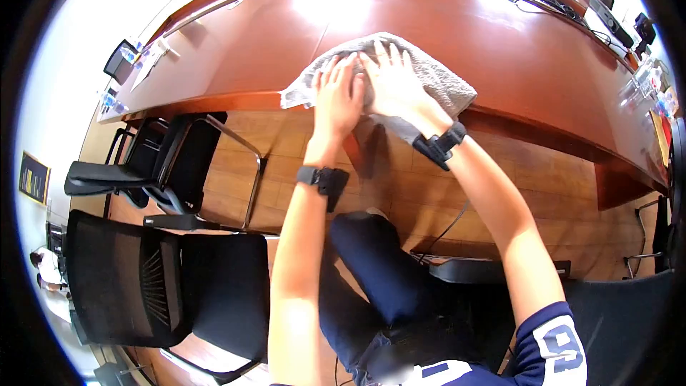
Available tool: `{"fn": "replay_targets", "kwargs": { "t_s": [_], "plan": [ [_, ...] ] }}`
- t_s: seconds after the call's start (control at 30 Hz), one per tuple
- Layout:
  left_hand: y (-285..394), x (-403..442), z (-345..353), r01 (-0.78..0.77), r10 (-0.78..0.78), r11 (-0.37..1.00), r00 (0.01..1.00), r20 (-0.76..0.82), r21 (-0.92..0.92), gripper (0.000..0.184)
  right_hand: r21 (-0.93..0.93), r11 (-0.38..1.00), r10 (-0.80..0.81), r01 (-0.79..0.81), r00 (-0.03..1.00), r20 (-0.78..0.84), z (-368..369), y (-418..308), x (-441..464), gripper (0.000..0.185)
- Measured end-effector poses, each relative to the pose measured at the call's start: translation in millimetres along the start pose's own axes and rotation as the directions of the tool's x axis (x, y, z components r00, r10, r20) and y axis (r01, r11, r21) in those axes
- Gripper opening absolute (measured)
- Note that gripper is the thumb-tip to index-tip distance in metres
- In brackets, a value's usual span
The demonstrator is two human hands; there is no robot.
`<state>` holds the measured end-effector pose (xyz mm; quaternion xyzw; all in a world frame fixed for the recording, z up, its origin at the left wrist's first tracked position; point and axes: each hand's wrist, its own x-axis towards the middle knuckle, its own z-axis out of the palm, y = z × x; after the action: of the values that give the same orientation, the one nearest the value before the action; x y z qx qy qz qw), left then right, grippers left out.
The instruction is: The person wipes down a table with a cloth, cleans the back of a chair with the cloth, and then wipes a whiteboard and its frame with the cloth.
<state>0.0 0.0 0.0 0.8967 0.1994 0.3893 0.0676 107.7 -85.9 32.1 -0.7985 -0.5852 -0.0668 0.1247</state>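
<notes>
A grey towel [446,89] lies spread at the near edge of the reddish-brown wooden table [250,43], part of it hanging over the edge. My left hand [338,100] rests on the towel's left part with fingers stretched forward. Beside it, my right hand [394,86] lies flat on the towel's middle, fingers spread. The two hands are close together, thumbs almost meeting. Black straps with small dark devices circle both wrists.
Black cables [554,3] and a dark device [607,21] lie at the table's far right. Clear plastic items [643,82] stand along the right edge. Bottles [113,102] and papers [148,64] are at the left end. Black chairs [221,293] stand to my left.
</notes>
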Motion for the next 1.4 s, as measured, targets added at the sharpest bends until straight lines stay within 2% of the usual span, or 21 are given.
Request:
{"fn": "replay_targets", "kwargs": {
  "t_s": [0.07,0.1,0.27,0.37,0.57,0.63,0.8,0.9,0.93,0.97,1.03,1.1,1.13,1.2,1.27,1.33,1.4],
  "plan": [
    [-12.9,-1.5,-10.0,-0.006,0.008,0.999,0.999,-0.037,0.053,0.038,-0.024,1.0,-0.018,0.017,0.999,-0.045,7.0,-14.1,3.1,0.086],
    [-15.1,2.6,-4.7,-0.01,0.003,0.993,0.998,0.062,0.118,0.038,0.089,0.996,0.015,-0.013,1.0,-0.021,23.9,-8.0,7.4,0.083],
    [-27.9,18.9,8.7,-0.069,0.081,0.979,0.995,-0.055,0.193,0.036,0.055,0.998,0.022,-0.021,1.0,-0.013,18.7,-5.2,32.0,0.075],
    [-40.1,16.1,4.3,0.005,0.008,0.987,0.997,-0.08,0.162,0.035,0.072,0.997,0.039,-0.034,0.996,-0.075,38.9,-24.8,48.5,0.058],
    [-99.7,9.4,-7.2,0.05,-0.033,0.96,0.997,-0.066,0.275,0.036,0.261,0.965,0.044,-0.031,0.998,-0.044,45.2,-64.2,83.9,0.056],
    [-89.7,8.6,-15.5,0.047,-0.046,0.946,0.999,-0.009,0.32,0.039,0.293,0.954,0.085,-0.059,0.993,-0.078,53.5,-74.0,89.9,0.056],
    [-78.0,13.8,-26.3,0.156,-0.271,0.891,0.937,0.222,0.427,0.048,0.331,0.943,0.096,-0.033,0.98,-0.177,54.2,-67.3,74.9,0.05],
    [-103.4,2.9,-23.6,-0.006,-0.217,0.849,0.908,0.359,0.528,0.053,0.438,0.899,0.07,-0.019,0.992,-0.101,40.6,-46.3,55.1,0.048],
    [-93.9,-0.1,-20.7,-0.001,-0.192,0.894,0.903,0.385,0.448,0.055,0.43,0.902,0.088,-0.034,0.99,-0.107,39.6,-39.6,45.5,0.047],
    [-85.1,-4.2,-15.2,-0.089,-0.12,0.872,0.915,0.385,0.481,0.053,0.446,0.894,0.112,-0.038,0.984,-0.14,40.5,-31.5,35.4,0.047],
    [-38.2,6.4,-0.5,-0.042,-0.152,0.891,0.911,0.384,0.453,0.052,0.447,0.893,0.133,-0.043,0.976,-0.172,29.3,-0.3,11.0,0.05],
    [16.7,11.3,20.9,-0.099,-0.074,0.915,0.912,0.404,0.392,0.051,0.36,0.93,0.147,-0.071,0.971,-0.189,15.4,39.7,-21.9,0.052],
    [53.6,16.2,29.2,-0.037,-0.113,0.934,0.913,0.391,0.355,0.05,0.319,0.945,0.135,-0.07,0.973,-0.185,9.6,59.3,-38.4,0.054],
    [103.4,19.7,46.3,-0.074,-0.067,0.933,0.927,0.37,0.353,0.049,0.258,0.966,0.074,-0.029,0.983,-0.166,-6.9,103.4,-68.7,0.06],
    [145.2,19.5,64.5,-0.103,-0.014,0.942,0.938,0.346,0.319,0.051,0.116,0.992,0.061,-0.042,0.985,-0.163,-11.6,139.0,-93.8,0.069],
    [180.6,19.5,84.8,-0.085,-0.012,0.955,0.947,0.322,0.285,0.052,0.131,0.991,0.057,-0.042,0.991,-0.117,-25.0,172.4,-117.8,0.075],
    [212.3,21.9,105.0,-0.051,-0.028,0.967,0.951,0.308,0.248,0.054,0.13,0.991,0.043,-0.021,0.985,-0.17,-27.4,204.9,-140.3,0.079]
  ]
}}
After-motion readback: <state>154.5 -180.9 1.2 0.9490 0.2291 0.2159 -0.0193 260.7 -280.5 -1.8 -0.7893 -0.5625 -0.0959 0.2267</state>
